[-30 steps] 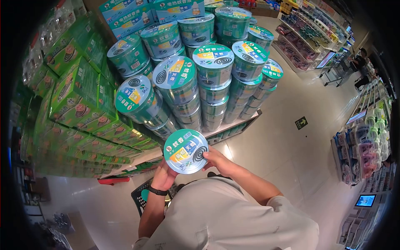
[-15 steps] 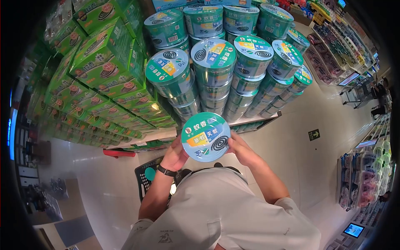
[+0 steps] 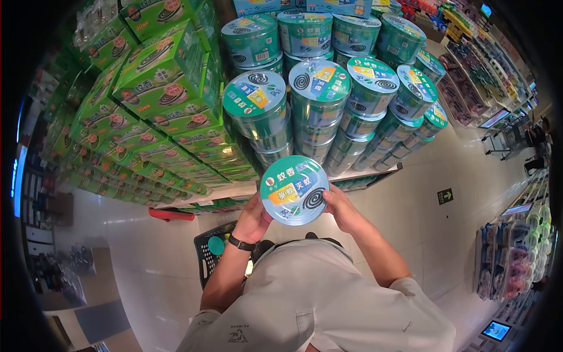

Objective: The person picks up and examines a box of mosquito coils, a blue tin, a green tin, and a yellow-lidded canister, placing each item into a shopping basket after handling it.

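Note:
A round tub of mosquito coils [image 3: 294,189], with a teal and blue lid showing a black spiral, is held in front of my body, lid toward me. My left hand [image 3: 253,220], with a dark band on its wrist, grips the tub's left side. On the opposite side my right hand [image 3: 343,210] is closed round the rim, thumb at the edge of the lid. Fingers under the tub are hidden. Just beyond it stand stacked tubs of the same kind [image 3: 319,82] in several columns.
Green mosquito-coil boxes [image 3: 158,70] are piled high at the left. A dark shopping basket [image 3: 205,255] with a teal round item is by my left forearm. A red object [image 3: 171,215] juts from the display's lower edge. Stocked shelves [image 3: 510,258] line the right beyond the tiled floor [image 3: 404,217].
The view has shifted slightly, so the stacks appear a little farther right. Both hands keep hold of the tub, which stays at nearly the same place before me.

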`<move>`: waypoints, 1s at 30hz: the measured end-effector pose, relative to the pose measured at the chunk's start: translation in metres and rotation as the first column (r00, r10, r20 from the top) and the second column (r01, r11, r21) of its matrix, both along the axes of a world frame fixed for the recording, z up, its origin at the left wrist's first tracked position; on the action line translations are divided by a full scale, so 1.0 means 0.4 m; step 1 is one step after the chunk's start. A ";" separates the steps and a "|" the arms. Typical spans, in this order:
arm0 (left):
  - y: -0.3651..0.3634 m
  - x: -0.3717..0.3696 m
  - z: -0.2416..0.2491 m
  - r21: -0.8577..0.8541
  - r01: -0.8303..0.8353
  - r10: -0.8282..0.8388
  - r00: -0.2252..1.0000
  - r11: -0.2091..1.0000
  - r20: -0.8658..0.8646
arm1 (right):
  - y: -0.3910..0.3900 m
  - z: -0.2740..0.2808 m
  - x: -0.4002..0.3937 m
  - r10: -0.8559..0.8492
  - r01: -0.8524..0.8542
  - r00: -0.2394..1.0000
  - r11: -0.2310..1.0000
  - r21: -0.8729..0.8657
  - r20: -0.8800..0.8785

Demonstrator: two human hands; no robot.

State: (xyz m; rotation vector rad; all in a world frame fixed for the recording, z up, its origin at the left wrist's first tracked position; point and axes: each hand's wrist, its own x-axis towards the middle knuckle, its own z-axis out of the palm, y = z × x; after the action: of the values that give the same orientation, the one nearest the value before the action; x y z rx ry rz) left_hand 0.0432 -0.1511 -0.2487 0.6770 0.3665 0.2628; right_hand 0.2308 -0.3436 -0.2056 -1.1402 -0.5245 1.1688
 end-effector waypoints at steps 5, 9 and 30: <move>0.002 0.001 0.016 -0.045 -0.018 0.017 1.000 0.999 -0.009 | 0.015 -0.006 -0.013 -0.008 0.007 0.999 1.000 -0.022 -0.033; 0.014 -0.001 0.014 -0.068 -0.042 0.041 0.999 0.997 -0.013 | 0.020 0.011 -0.022 0.011 -0.011 1.000 0.999 -0.035 -0.002; 0.076 0.001 0.085 -0.004 0.006 -0.006 0.997 1.000 0.083 | 0.059 0.061 -0.057 -0.036 0.035 0.997 0.999 0.018 0.071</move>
State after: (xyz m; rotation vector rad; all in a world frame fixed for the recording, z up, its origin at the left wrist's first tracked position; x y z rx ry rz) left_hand 0.0435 -0.1206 -0.2148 0.6610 0.2856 0.2838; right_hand 0.2081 -0.3202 -0.1813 -1.1755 -0.5658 1.0946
